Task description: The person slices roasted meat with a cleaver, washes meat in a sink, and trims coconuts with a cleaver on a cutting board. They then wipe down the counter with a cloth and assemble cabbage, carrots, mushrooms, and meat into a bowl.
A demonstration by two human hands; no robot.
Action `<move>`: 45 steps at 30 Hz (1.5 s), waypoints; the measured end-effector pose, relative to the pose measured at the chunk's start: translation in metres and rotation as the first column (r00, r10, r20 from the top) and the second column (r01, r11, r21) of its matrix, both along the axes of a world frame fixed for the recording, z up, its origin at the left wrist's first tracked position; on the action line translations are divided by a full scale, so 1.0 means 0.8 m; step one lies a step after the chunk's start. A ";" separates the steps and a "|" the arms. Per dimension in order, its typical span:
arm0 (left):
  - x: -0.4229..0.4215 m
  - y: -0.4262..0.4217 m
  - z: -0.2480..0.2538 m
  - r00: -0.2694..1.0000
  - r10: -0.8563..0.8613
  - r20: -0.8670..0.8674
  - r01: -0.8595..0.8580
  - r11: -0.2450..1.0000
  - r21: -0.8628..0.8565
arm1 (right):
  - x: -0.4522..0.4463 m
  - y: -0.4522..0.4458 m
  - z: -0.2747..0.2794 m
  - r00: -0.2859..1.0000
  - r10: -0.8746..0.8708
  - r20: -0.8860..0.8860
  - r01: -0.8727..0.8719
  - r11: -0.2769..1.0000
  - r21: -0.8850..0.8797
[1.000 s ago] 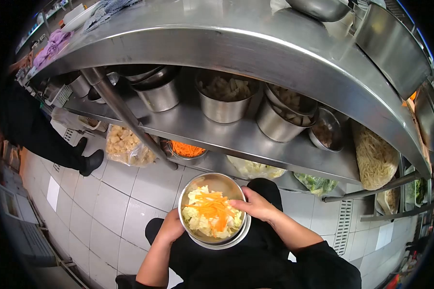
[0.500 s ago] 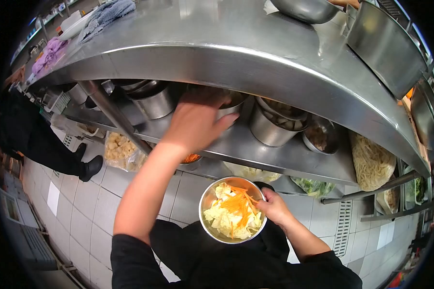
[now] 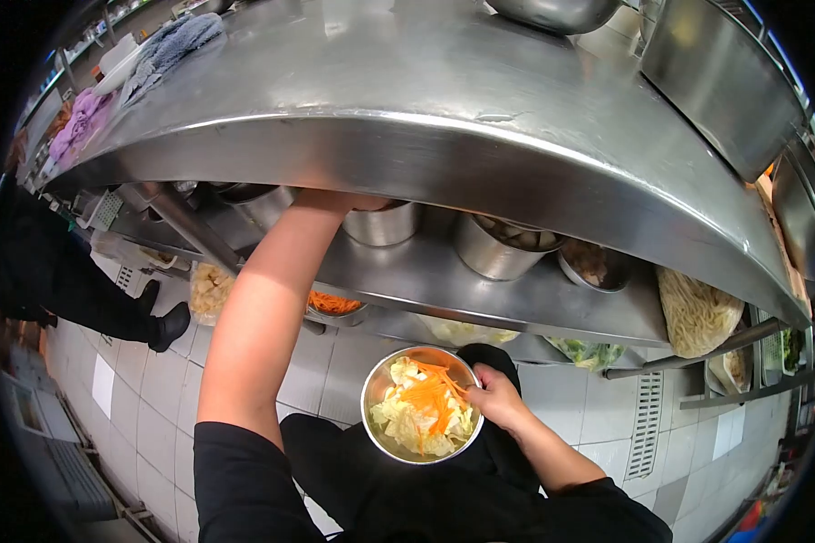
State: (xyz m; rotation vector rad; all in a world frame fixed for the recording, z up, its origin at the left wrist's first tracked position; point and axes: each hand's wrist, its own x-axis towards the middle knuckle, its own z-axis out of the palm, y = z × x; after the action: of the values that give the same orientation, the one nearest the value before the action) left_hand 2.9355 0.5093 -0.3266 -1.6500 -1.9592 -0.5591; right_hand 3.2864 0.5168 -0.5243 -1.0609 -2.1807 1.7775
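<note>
My right hand grips the rim of a round metal bowl, held over my lap. Inside it lie pale chopped cabbage and orange carrot shreds. My left arm stretches forward under the steel counter. Only a bit of my left hand shows, over the mouth of a metal pot on the shelf below. The counter's edge hides its fingers and what is in that pot.
On the undershelf stand a pot of pale chunks, a smaller bowl and bagged noodles. Shredded carrot sits lower down. The counter edge overhangs everything. A person in dark trousers stands left.
My left hand has gone farther under the counter, over the pot, and its fingers have dropped out of sight. My right hand still holds the bowl, slightly lower and left in view.
</note>
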 end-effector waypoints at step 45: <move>0.110 -0.113 0.018 0.786 -0.137 0.602 0.153 0.988 0.025 | -0.059 0.016 0.032 0.995 0.059 0.082 -0.069 0.990 0.125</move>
State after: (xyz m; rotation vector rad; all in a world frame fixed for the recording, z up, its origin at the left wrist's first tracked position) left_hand 3.0237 0.4188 -0.3121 -1.7958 -2.2764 -1.2602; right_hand 3.2395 0.5296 -0.4988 -1.0604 -2.3646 1.6210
